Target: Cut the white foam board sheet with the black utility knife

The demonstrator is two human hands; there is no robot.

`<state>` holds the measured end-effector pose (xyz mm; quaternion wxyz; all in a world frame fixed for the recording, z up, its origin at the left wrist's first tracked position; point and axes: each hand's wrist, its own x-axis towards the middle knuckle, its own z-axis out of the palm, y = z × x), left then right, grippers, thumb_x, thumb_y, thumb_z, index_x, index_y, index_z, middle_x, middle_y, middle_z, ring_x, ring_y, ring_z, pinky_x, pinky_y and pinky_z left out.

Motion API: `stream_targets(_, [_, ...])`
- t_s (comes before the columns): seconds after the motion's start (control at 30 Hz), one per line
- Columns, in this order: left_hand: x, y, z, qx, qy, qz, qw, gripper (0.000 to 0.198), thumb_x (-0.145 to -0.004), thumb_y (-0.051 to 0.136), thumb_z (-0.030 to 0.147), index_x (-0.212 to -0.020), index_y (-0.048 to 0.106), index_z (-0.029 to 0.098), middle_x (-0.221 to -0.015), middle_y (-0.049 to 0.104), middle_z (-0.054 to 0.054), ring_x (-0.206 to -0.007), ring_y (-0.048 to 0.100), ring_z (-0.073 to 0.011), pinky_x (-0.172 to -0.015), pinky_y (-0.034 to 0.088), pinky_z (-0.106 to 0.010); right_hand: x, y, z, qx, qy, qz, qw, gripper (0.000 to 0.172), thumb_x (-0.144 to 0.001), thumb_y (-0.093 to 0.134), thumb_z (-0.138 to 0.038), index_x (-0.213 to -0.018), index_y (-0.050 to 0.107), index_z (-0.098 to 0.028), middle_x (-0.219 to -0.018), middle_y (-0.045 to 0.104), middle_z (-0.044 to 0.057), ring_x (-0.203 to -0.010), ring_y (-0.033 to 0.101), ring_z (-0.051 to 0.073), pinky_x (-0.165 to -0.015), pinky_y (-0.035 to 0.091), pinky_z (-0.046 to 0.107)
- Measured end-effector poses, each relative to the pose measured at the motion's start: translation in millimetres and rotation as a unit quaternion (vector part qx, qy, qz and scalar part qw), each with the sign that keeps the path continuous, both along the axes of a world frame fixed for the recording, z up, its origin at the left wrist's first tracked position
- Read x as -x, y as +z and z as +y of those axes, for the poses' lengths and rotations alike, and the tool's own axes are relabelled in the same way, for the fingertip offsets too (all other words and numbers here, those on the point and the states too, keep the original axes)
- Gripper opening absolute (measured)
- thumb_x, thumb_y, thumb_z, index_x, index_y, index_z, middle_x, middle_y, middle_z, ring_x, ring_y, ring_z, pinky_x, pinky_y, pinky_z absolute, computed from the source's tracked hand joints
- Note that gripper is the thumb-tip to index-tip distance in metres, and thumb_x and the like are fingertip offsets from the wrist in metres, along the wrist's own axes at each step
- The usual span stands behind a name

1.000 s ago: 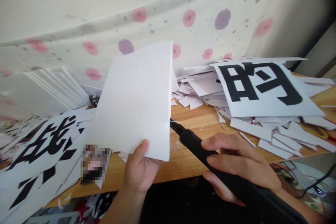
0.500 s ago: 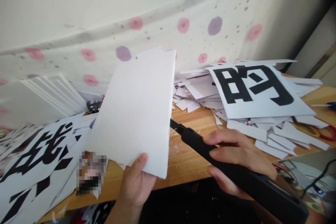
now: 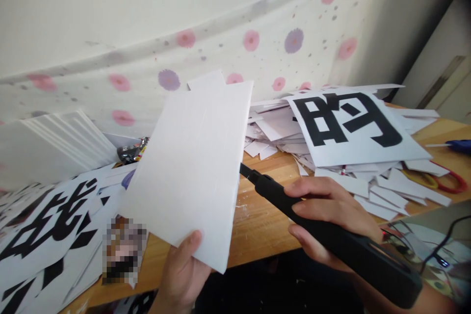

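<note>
My left hand (image 3: 182, 274) grips the bottom edge of a white foam board (image 3: 191, 167) and holds it upright and tilted above the wooden table (image 3: 257, 225). My right hand (image 3: 331, 211) is closed around a long black cutting tool (image 3: 331, 235). The tool's thin tip meets the board's right edge about halfway up. A second white piece shows just behind the board's top edge.
A sheet printed with a large black character (image 3: 349, 125) lies on a heap of white offcuts at the right. More printed sheets (image 3: 47, 225) cover the left. Stacked white boards (image 3: 55, 142) lean at the far left. Red-handled scissors (image 3: 447, 181) lie right. A floral cloth hangs behind.
The board has tilted further and slid down to the right in my left hand, and the piece behind its top edge has come into view. My right hand keeps the tool tip at the board's right edge.
</note>
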<state>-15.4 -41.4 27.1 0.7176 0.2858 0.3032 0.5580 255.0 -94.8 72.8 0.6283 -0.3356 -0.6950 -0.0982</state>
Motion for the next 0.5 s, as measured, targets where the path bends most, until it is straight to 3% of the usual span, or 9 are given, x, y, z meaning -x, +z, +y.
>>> stream_targets(0.2, [-7, 10.1, -6, 0.035, 0.037, 0.008, 0.999, 0.066, -0.07, 0.078, 0.013, -0.131, 0.063, 0.035, -0.082, 0.078, 0.001, -0.063, 0.072, -0.019, -0.077, 0.062, -0.031, 2, -1.1, 1, 0.001, 0.022, -0.009, 1.0, 0.02, -0.078, 0.07, -0.012, -0.097, 0.065, -0.016, -0.1, 0.069, 0.009, -0.09, 0.072, 0.019, -0.078, 0.062, 0.027])
stream_targets(0.37, [-8, 14.0, -7, 0.073, 0.094, 0.028, 0.993, 0.083, -0.061, 0.083, 0.015, -0.137, 0.057, 0.035, -0.092, 0.079, -0.001, -0.074, 0.075, -0.0214, -0.068, 0.061, -0.024, 0, -2.4, 0, 0.012, 0.015, -0.029, 0.999, 0.027, -0.076, 0.071, -0.008, -0.101, 0.065, -0.016, -0.105, 0.069, 0.011, -0.092, 0.072, 0.02, -0.081, 0.062, 0.027])
stream_targets(0.5, [-8, 15.1, -8, 0.066, 0.099, 0.057, 0.991, 0.079, -0.061, 0.083, 0.02, -0.135, 0.059, 0.033, -0.096, 0.079, -0.003, -0.075, 0.075, -0.0221, -0.067, 0.061, -0.024, 1, 0.8, 1, -0.002, -0.003, -0.008, 1.0, 0.022, -0.079, 0.069, -0.013, -0.1, 0.065, -0.019, -0.1, 0.07, 0.009, -0.087, 0.072, 0.019, -0.073, 0.063, 0.027])
